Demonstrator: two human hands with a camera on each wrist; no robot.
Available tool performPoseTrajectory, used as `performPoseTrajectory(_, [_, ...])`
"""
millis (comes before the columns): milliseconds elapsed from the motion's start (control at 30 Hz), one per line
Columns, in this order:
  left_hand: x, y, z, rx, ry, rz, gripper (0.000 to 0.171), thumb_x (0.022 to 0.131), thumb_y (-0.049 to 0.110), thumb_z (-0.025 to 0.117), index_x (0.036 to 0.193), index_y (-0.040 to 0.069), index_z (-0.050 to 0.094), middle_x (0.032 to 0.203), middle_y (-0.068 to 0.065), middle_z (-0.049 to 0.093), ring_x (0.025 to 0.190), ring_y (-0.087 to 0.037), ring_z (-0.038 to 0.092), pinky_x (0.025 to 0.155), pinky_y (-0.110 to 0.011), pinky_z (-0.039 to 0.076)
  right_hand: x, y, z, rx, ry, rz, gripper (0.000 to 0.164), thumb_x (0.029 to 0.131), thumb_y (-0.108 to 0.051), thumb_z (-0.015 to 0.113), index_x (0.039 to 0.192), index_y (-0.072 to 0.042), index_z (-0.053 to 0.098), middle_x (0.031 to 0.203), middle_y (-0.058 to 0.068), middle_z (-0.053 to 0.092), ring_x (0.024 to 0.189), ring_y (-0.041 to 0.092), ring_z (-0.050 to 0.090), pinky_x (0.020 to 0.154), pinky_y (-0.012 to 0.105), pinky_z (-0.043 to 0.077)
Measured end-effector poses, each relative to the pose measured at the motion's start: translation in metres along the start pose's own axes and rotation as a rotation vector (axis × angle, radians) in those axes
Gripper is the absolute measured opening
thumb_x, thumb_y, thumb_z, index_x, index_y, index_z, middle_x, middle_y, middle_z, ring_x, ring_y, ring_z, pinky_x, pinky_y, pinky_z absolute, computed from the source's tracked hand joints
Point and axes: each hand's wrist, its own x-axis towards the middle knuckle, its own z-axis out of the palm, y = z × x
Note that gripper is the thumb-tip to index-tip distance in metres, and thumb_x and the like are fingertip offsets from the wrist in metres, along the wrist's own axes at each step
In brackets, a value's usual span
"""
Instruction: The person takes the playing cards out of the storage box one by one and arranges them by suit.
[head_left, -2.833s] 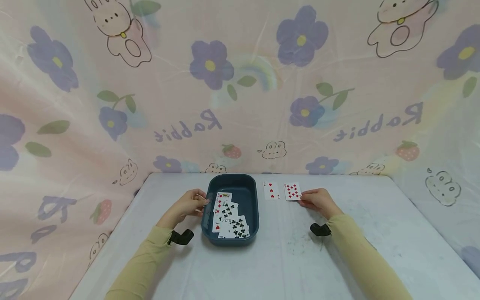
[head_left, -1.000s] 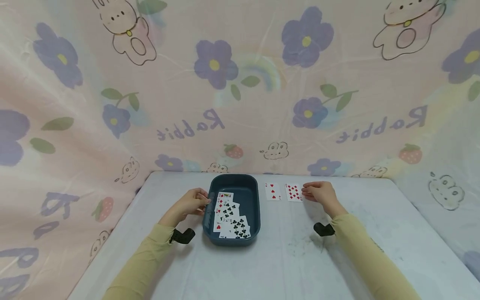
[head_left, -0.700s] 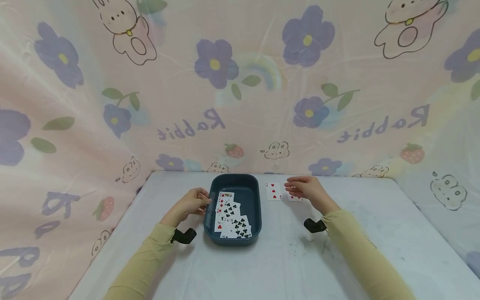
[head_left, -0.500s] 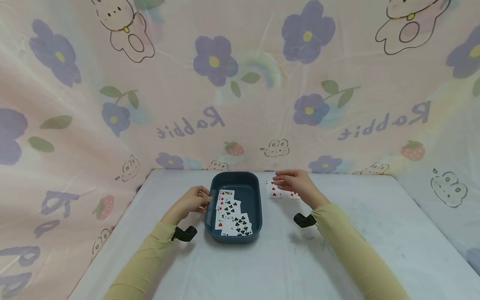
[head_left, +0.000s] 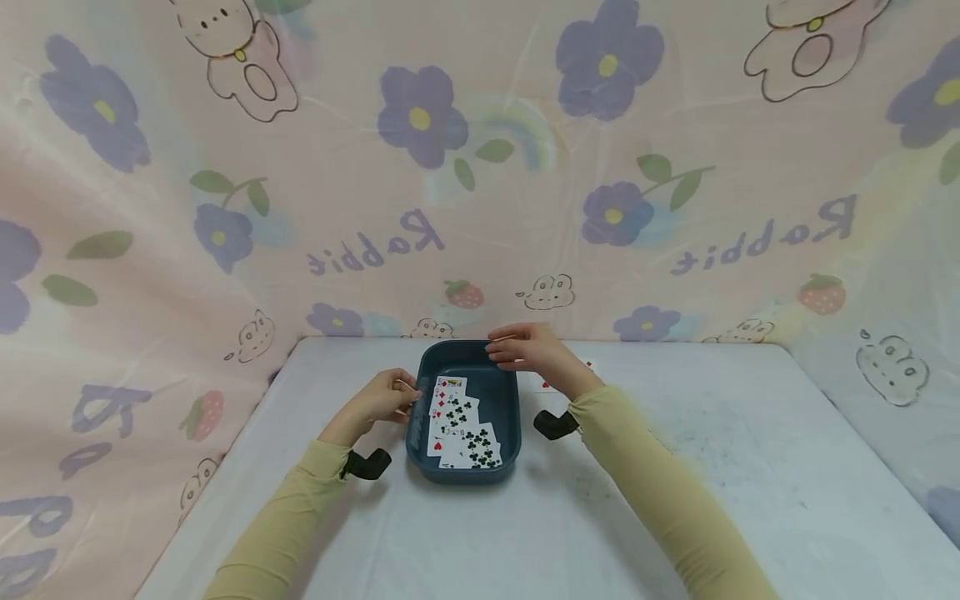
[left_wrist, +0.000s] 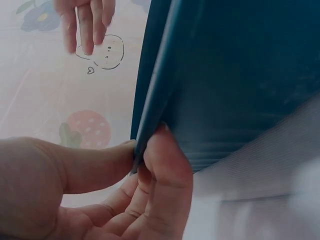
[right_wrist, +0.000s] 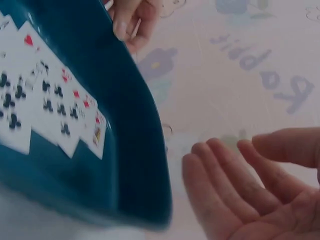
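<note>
My left hand (head_left: 378,398) pinches the left rim of a dark blue rectangular tub (head_left: 501,400); in the left wrist view its thumb (left_wrist: 100,167) and a bent finger (left_wrist: 170,160) clamp the rim. Several playing cards (head_left: 478,446), clubs, hearts and diamonds, lie face up and overlapping in the tub's left and near part. Over the tub's far right corner hovers my right hand (head_left: 534,350), holding nothing; its fingers (right_wrist: 210,185) are loosely extended in the right wrist view. Behind it on the table, a heart card (head_left: 544,384) and a diamond card (head_left: 589,364) are mostly hidden.
A white-covered table (head_left: 720,467) carries everything. Along its far edge rises a pink curtain (head_left: 480,208) printed with flowers and rabbits, which also hangs at both sides. Each wrist wears a black camera mount (head_left: 557,425).
My right hand has left the diamond card at the right, passed leftward over both table cards and reached the tub's far right corner. The left hand keeps its hold on the rim.
</note>
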Motion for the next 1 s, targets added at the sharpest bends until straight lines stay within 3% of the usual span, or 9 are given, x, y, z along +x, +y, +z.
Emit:
performPoseTrajectory(267, [-0.003, 0.001, -0.003, 0.021, 0.004, 0.006, 0.024, 0.095, 0.008, 0.059, 0.113, -0.004, 0.048, 0.088, -0.013, 0.058, 0.068, -0.019, 0.055, 0.058, -0.03, 0.053, 0.016, 0.011, 0.035, -0.013, -0.094, 0.112, 0.032, 0.098, -0.012, 0.053, 0.127, 0.003, 0.053, 0.124, 0.021, 0.057, 0.118, 0.037, 0.052, 0.094, 0.043, 0.045])
performPoseTrajectory(500, [0.001, -0.002, 0.001, -0.011, -0.013, 0.001, 0.025, 0.094, 0.009, 0.06, 0.113, -0.003, 0.048, 0.089, -0.012, 0.058, 0.067, -0.018, 0.055, 0.057, -0.03, 0.053, 0.027, 0.028, 0.046, -0.014, -0.133, 0.201, 0.038, 0.098, -0.015, 0.05, 0.129, 0.008, 0.05, 0.13, 0.028, 0.051, 0.121, 0.04, 0.049, 0.097, 0.05, 0.041])
performPoseTrajectory(833, [0.001, -0.003, 0.002, -0.044, -0.012, -0.019, 0.027, 0.095, 0.009, 0.058, 0.116, -0.003, 0.047, 0.093, -0.014, 0.058, 0.068, -0.019, 0.056, 0.058, -0.03, 0.053, 0.034, 0.034, 0.047, -0.064, -0.07, 0.286, 0.042, 0.096, -0.019, 0.056, 0.129, 0.007, 0.052, 0.132, 0.024, 0.05, 0.121, 0.038, 0.048, 0.1, 0.051, 0.038])
performPoseTrajectory(1000, [0.0, -0.002, 0.001, -0.04, -0.014, -0.018, 0.028, 0.096, 0.009, 0.057, 0.118, -0.004, 0.046, 0.094, -0.015, 0.058, 0.068, -0.018, 0.056, 0.058, -0.03, 0.053, 0.036, 0.039, 0.051, -0.206, -0.051, 0.321, 0.043, 0.092, -0.027, 0.061, 0.119, 0.006, 0.06, 0.122, 0.02, 0.056, 0.113, 0.035, 0.054, 0.096, 0.048, 0.042])
